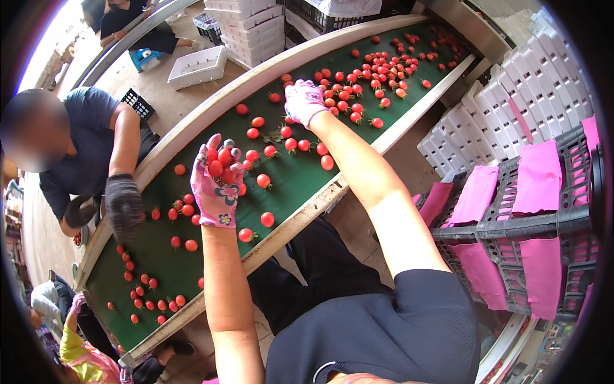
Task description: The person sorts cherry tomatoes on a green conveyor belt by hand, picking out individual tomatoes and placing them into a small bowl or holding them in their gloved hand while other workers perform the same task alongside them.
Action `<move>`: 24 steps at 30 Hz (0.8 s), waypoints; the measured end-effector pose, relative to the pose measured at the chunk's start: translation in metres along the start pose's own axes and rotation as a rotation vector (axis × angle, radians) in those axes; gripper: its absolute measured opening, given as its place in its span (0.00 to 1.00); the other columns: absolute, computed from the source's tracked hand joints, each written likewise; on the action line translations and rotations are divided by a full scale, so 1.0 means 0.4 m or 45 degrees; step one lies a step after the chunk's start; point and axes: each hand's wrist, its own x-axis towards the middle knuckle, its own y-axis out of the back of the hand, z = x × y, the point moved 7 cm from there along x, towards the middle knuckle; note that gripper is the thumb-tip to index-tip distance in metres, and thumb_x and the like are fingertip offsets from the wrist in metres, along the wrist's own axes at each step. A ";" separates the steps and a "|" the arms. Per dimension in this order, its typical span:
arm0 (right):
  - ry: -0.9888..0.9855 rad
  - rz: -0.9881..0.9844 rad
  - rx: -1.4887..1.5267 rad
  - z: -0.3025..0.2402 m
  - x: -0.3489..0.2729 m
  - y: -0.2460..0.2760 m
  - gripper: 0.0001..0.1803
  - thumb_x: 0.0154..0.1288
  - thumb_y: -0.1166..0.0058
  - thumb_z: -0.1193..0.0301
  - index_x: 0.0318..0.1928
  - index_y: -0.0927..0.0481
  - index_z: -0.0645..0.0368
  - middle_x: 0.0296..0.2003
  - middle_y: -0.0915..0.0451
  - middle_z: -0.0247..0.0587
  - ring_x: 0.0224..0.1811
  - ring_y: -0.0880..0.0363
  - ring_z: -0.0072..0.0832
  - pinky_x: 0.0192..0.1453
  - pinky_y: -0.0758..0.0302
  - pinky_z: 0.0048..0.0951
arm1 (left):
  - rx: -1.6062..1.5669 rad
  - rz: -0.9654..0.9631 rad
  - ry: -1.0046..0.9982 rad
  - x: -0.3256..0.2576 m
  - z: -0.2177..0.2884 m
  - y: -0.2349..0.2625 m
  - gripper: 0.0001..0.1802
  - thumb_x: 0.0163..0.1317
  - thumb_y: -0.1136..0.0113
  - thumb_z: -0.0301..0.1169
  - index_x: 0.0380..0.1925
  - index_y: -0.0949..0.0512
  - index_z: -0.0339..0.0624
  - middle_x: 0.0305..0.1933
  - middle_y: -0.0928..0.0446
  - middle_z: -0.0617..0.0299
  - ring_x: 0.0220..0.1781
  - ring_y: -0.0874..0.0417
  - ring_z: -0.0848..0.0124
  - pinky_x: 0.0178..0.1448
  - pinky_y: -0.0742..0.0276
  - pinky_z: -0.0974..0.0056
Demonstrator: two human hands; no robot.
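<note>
My left hand (pixel 217 189), in a pink flowered glove, is turned palm up with its fingers curled round several red cherry tomatoes (pixel 225 157). Farther up the green conveyor belt (pixel 300 192), my right hand (pixel 304 102) wears a matching glove. Its fingers bend down toward the belt; whatever they grip is hidden beneath the hand. Loose cherry tomatoes (pixel 384 69) cluster just beyond the right hand, some with green stems. More lie scattered around and below my left hand. A bit of green leaf (pixel 272 137) rests on the belt between both hands.
Across the belt stands a co-worker with a dark glove (pixel 124 208) over its edge. Black crates (pixel 511 221) draped with pink cloths and white plastic crates (pixel 505 96) stack up at right. A white tray (pixel 197 67) lies on the floor behind the belt.
</note>
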 end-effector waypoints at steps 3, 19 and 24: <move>0.189 -0.179 0.153 -0.044 -0.010 -0.011 0.17 0.59 0.43 0.65 0.48 0.20 0.57 0.48 0.21 0.52 0.52 0.21 0.45 0.54 0.24 0.44 | -0.008 0.006 -0.026 0.003 0.011 0.014 0.21 0.67 0.46 0.38 0.55 0.30 0.36 0.44 0.25 0.51 0.42 0.24 0.61 0.37 0.26 0.65; 0.242 -0.322 0.891 0.201 -0.214 0.008 0.19 0.58 0.35 0.63 0.46 0.22 0.62 0.38 0.19 0.41 0.42 0.18 0.33 0.48 0.23 0.31 | 0.018 0.013 0.058 0.002 -0.019 0.007 0.23 0.69 0.48 0.41 0.54 0.29 0.34 0.46 0.23 0.49 0.42 0.22 0.60 0.38 0.25 0.65; 0.187 -0.531 1.778 0.149 -0.206 0.063 0.15 0.58 0.37 0.66 0.43 0.22 0.59 0.36 0.20 0.33 0.35 0.22 0.21 0.42 0.23 0.22 | 0.036 0.097 -0.019 0.003 0.013 0.036 0.22 0.69 0.49 0.41 0.53 0.29 0.34 0.46 0.24 0.50 0.42 0.23 0.61 0.37 0.26 0.66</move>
